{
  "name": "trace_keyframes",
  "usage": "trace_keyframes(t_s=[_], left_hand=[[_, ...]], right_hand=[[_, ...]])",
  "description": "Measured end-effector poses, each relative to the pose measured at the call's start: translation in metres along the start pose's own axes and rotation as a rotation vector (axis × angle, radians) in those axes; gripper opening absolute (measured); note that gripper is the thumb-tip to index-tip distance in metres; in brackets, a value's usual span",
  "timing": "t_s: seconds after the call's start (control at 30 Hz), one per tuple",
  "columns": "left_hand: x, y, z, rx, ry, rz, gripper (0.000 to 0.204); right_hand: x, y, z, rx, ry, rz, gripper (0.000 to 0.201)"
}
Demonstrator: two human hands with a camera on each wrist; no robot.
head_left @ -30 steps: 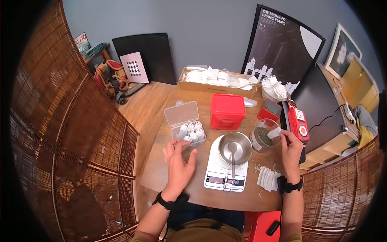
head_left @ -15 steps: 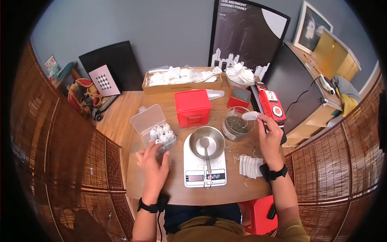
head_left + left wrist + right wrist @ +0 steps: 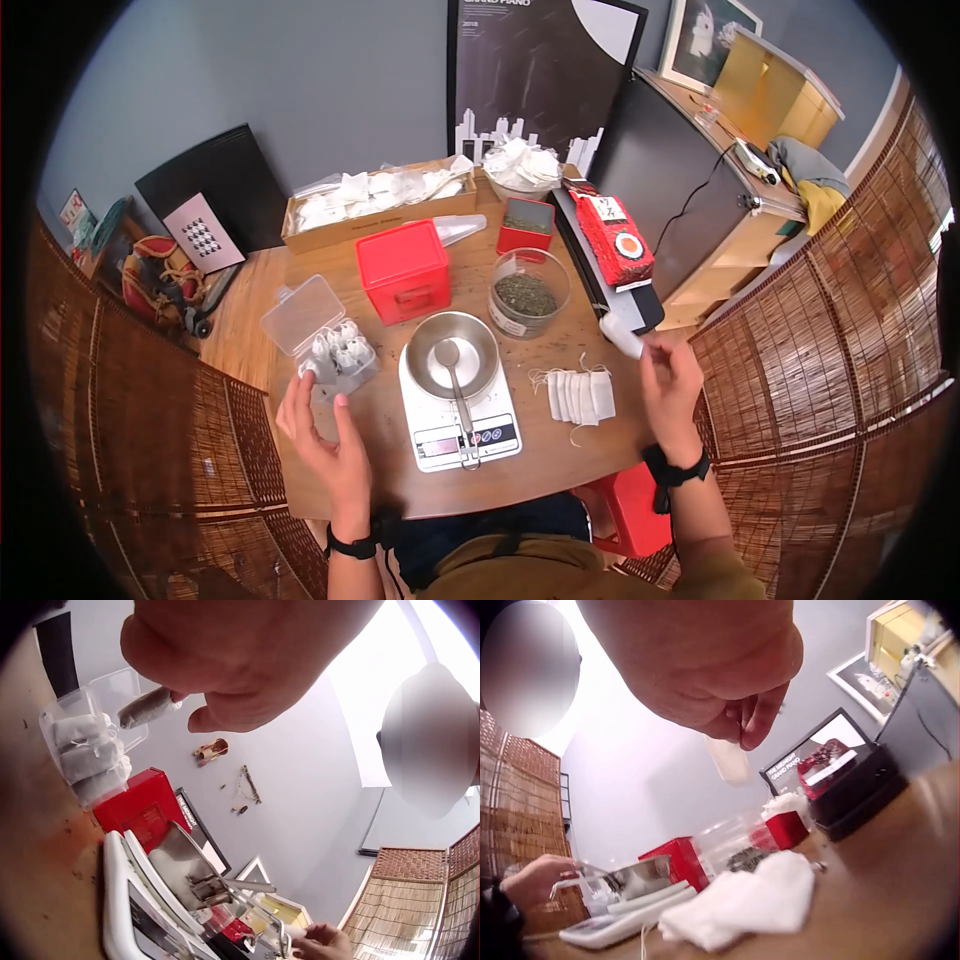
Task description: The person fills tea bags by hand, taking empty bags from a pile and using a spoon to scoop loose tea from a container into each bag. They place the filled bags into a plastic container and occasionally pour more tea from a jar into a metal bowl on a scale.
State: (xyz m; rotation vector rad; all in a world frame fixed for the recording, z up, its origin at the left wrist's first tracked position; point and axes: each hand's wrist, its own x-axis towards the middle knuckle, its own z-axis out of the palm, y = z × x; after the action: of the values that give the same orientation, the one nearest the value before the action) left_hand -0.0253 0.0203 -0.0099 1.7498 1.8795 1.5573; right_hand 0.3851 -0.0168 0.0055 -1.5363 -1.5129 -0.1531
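In the head view my left hand [image 3: 325,440] is at the front left of a clear box [image 3: 347,382] of filled white bags. One filled bag [image 3: 150,707] is at its fingertips, above the others in the left wrist view; the thumb is spread. My right hand [image 3: 675,395] pinches a small white pouch-like piece [image 3: 621,335] by one end, beyond the table's right side. A steel bowl [image 3: 472,393] with a spoon [image 3: 455,375] stands on a white scale [image 3: 430,455]. Flat white bags [image 3: 582,397] with strings lie to its right.
A glass container [image 3: 535,325] of dried leaves stands behind the bags. Behind are a red box [image 3: 403,270], a small red tin [image 3: 525,240], a cardboard tray [image 3: 375,218] of white bags and a red packet [image 3: 615,240]. Woven screens [image 3: 800,430] flank the table.
The head view has turned right. My right hand has moved the white piece away from the leaf container, to the right and nearer me. The left hand stays by the clear box.
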Motion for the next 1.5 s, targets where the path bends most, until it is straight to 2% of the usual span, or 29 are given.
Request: trace_keyframes(t_s=[0.03, 0.1, 0.13, 0.2, 0.33, 0.5, 0.6, 0.63, 0.7, 0.87, 0.93, 1.03, 1.07, 1.3, 1.4, 1.47, 1.5], left_hand=[[-0.001, 0.005, 0.000, -0.016, 0.008, -0.017, 0.046], [-0.004, 0.013, 0.003, -0.044, -0.017, -0.021, 0.046], [-0.006, 0.015, 0.005, -0.068, -0.043, -0.018, 0.046], [-0.008, 0.021, 0.008, -0.095, -0.072, -0.013, 0.046], [-0.014, 0.028, 0.011, -0.128, -0.121, -0.022, 0.046], [-0.024, 0.031, 0.012, -0.153, -0.151, -0.044, 0.044], [-0.029, 0.032, 0.009, -0.175, -0.166, -0.061, 0.043], [-0.029, 0.030, 0.008, -0.173, -0.159, -0.058, 0.043], [-0.032, 0.027, 0.008, -0.179, -0.166, -0.051, 0.043], [-0.037, 0.028, 0.007, -0.220, -0.152, -0.055, 0.042], [-0.039, 0.030, 0.005, -0.228, -0.142, -0.060, 0.042], [-0.039, 0.032, 0.001, -0.216, -0.160, -0.045, 0.042], [-0.040, 0.030, 0.001, -0.235, -0.159, -0.054, 0.042], [-0.039, 0.032, -0.001, -0.281, -0.190, -0.090, 0.040], [-0.038, 0.034, 0.000, -0.313, -0.194, -0.092, 0.038], [-0.037, 0.041, 0.001, -0.337, -0.181, -0.106, 0.036], [-0.037, 0.044, 0.000, -0.363, -0.171, -0.112, 0.034]], right_hand=[[-0.012, -0.002, -0.004, -0.016, -0.028, 0.007, 0.017], [-0.038, 0.004, -0.011, -0.090, -0.231, 0.010, 0.024], [-0.049, 0.009, -0.012, -0.096, -0.226, 0.013, 0.024], [-0.065, 0.017, -0.013, -0.117, -0.456, -0.065, 0.032], [-0.065, 0.004, -0.018, -0.164, -0.499, -0.041, 0.038], [-0.055, -0.003, -0.009, -0.163, -0.596, -0.180, 0.039], [-0.037, -0.010, -0.011, -0.184, -0.639, -0.164, 0.035], [-0.030, -0.010, -0.007, -0.180, -0.636, -0.171, 0.035], [-0.012, -0.010, 0.003, -0.096, -0.492, -0.150, 0.035], [0.045, -0.041, 0.049, 0.032, -0.391, -0.081, 0.040], [0.057, -0.044, 0.064, 0.004, -0.562, -0.008, 0.037], [0.056, -0.025, 0.085, 0.007, -0.485, -0.133, 0.033], [0.058, -0.024, 0.085, 0.056, -0.511, -0.058, 0.032], [0.060, -0.032, 0.079, 0.020, -0.503, 0.013, 0.032], [0.057, -0.030, 0.078, 0.052, -0.586, 0.085, 0.034], [0.045, -0.034, 0.076, 0.030, -0.379, -0.007, 0.040], [0.039, -0.037, 0.071, -0.034, -0.341, -0.019, 0.045]])
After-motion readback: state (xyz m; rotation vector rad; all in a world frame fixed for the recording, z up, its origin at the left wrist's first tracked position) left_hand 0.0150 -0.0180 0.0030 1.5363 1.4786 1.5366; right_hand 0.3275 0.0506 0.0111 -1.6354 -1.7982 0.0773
